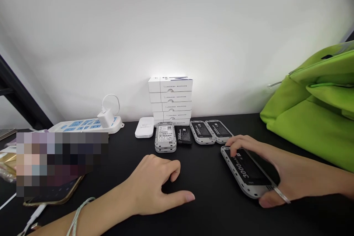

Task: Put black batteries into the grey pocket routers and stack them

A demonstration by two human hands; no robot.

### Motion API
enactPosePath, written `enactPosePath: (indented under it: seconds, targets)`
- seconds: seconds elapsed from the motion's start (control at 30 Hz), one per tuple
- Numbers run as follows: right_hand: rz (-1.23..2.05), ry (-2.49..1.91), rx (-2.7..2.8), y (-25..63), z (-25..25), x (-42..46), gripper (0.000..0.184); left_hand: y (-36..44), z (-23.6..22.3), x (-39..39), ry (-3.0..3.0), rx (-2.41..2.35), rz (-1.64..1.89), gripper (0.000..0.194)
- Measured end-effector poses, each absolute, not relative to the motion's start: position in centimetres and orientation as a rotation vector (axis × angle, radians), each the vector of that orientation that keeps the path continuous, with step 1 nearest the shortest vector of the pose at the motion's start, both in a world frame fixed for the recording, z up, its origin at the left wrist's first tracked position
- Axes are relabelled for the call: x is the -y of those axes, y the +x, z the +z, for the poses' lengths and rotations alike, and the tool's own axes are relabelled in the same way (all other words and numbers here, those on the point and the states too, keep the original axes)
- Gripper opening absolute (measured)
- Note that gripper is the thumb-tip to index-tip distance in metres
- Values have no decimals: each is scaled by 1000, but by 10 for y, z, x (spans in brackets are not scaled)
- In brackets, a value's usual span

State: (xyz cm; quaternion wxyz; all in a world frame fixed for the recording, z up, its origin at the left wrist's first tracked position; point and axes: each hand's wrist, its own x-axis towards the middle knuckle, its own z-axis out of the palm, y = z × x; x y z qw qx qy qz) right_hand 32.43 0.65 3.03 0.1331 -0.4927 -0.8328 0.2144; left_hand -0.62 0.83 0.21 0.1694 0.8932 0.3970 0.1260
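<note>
Landmark: white box stack (173, 97). Green bag (309, 107) slumps right of it. Right hand (293, 167), right-front, pinches a battery-fitted device (246, 173) end to end, presumably keeping its face exposed; wrist slants inward. Left hand (155, 188), in front, empty, thumb and fingers parted.

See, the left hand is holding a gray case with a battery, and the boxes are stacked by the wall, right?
No, the head view shows the right hand holding the gray case with the battery; the left hand is empty. The boxes are stacked by the wall.
</note>
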Motion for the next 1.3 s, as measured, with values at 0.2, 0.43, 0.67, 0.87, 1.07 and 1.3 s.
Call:
enactPosePath:
  seconds: [0.2, 0.43, 0.67, 0.87, 1.07, 1.3]
  targets:
    - [680, -1523, 2458, 345, 14, -5, 74, -5, 3, -8, 2537, -1127, 358, 44]
    - [451, -1481, 2513, 347, 9, 5, 65, -5, 4, -8, 2541, -1122, 371, 45]
    - [601, -1168, 2608, 251, 50, -22, 59, -6, 3, -8, 2552, -1139, 372, 46]
    - [528, -977, 2637, 189, 42, -84, 74, -6, 1, -8, 2529, -1109, 451, 45]
    - [491, -1099, 2660, 168, 38, -95, 97, -8, -2, -8, 2532, -1101, 492, 47]
    - [721, -1129, 2510, 184, 45, -81, 112, -7, 0, -9, 2518, -1119, 498, 49]
